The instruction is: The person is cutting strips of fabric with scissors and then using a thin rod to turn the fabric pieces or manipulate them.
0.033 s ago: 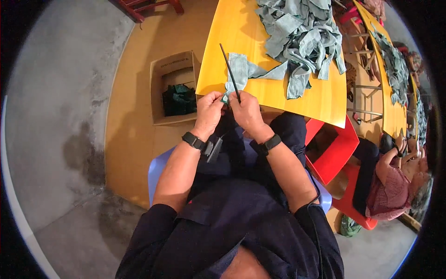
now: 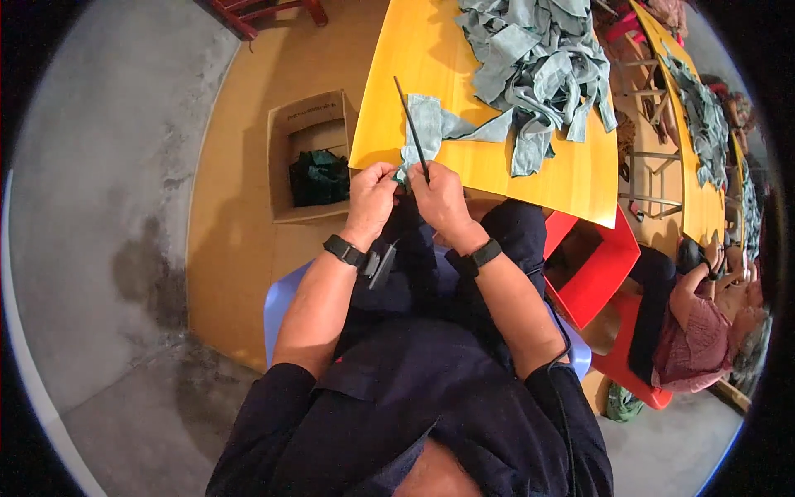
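A grey-green cloth strip (image 2: 426, 120) hangs over the near edge of the yellow table, its near end between my two hands. My left hand (image 2: 372, 203) is closed, thumb and fingers pinching that end, where a darker green edge shows. Close beside it, my right hand (image 2: 441, 201) is closed around a thin dark stick (image 2: 407, 113) that points up and away across the strip. Its fingertips also meet the cloth. What lies under the right fingers is hidden. Further back on the table is a heap of similar cloth strips (image 2: 538, 70), and one strip trails from it toward the held one.
The yellow table (image 2: 489, 178) ends just beyond my hands. A cardboard box (image 2: 310, 116) with dark green cloth pieces stands on the floor to the left. At right are a red plastic stool (image 2: 609, 269) and a seated person (image 2: 696, 331) beside another cloth-strewn table.
The stick's far tip has shifted very slightly to the right. Both hands keep their place on the cloth.
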Action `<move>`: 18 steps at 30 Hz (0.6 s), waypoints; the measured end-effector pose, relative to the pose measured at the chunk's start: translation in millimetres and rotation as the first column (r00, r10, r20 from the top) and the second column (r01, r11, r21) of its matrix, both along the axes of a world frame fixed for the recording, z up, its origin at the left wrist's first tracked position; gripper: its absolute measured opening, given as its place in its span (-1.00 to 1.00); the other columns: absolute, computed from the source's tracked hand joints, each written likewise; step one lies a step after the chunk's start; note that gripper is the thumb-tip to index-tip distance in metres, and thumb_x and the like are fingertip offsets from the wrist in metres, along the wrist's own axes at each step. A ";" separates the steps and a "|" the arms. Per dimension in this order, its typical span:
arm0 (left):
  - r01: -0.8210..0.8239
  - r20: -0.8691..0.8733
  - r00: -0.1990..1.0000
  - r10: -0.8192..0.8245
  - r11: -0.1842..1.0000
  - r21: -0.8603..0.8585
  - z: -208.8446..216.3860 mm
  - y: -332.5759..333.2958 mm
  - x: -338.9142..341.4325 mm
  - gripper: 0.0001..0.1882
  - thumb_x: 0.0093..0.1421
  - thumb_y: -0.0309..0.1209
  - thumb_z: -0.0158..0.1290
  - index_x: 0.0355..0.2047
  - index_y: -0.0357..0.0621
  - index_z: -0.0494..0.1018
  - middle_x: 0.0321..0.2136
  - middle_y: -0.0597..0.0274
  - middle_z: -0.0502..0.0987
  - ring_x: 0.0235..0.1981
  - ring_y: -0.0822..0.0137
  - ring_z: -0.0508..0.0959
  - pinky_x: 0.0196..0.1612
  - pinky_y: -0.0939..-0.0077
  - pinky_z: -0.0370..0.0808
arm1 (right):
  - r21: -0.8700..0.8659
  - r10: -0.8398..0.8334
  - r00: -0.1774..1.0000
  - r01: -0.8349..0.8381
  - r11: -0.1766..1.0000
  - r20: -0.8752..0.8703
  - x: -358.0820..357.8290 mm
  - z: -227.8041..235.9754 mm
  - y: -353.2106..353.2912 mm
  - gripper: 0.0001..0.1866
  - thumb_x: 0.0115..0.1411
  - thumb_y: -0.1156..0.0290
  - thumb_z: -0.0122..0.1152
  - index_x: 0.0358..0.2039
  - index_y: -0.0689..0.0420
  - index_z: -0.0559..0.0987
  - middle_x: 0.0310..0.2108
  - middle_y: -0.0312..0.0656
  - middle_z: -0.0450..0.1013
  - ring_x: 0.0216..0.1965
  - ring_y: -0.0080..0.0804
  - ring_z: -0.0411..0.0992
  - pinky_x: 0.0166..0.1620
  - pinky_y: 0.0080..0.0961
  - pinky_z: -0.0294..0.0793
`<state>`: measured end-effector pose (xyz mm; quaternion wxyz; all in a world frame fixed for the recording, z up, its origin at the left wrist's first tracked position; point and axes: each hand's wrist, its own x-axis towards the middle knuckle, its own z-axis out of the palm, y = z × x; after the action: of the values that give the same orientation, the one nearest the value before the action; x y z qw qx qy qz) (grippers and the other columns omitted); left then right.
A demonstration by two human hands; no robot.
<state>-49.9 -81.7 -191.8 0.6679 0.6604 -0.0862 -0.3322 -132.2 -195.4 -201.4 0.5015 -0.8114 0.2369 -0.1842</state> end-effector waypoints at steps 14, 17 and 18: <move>0.133 -0.076 0.988 -0.137 0.989 -0.057 0.7 1.0 1.0 -0.89 0.29 -0.43 0.01 -0.27 -0.20 0.48 -0.44 0.37 0.51 -0.47 0.54 0.51 -0.42 0.66 0.48 | 0.333 -0.007 0.999 -0.004 0.943 0.033 0.4 -3.3 -3.2 -0.81 0.20 0.44 0.17 -0.30 0.34 0.58 -0.51 0.00 0.54 -0.46 -0.39 0.50 -0.33 -0.41 0.47; 0.174 -0.102 0.979 -0.179 0.983 -0.052 -0.5 2.4 4.8 -0.91 0.28 -0.44 0.03 -0.29 -0.19 0.48 -0.45 0.36 0.51 -0.47 0.53 0.51 -0.41 0.64 0.48 | 0.236 -0.006 0.999 -0.003 0.972 0.038 -0.5 -3.1 -2.9 -0.83 0.19 0.46 0.16 -0.33 0.33 0.58 -0.49 0.07 0.54 -0.45 -0.21 0.55 -0.34 -0.36 0.48; 0.172 -0.102 0.979 -0.177 0.984 -0.050 -2.2 4.3 5.9 -0.91 0.28 -0.44 0.03 -0.29 -0.19 0.48 -0.45 0.36 0.51 -0.47 0.53 0.51 -0.41 0.64 0.48 | 0.238 -0.004 0.999 -0.005 0.971 0.039 -1.1 -1.0 -2.2 -0.83 0.19 0.46 0.16 -0.33 0.33 0.58 -0.49 0.07 0.54 -0.45 -0.21 0.55 -0.34 -0.36 0.48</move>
<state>-44.0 -77.4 -194.1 0.6533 0.6178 -0.1151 -0.4221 -133.3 -197.6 -202.5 0.5996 -0.7418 0.2473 -0.1701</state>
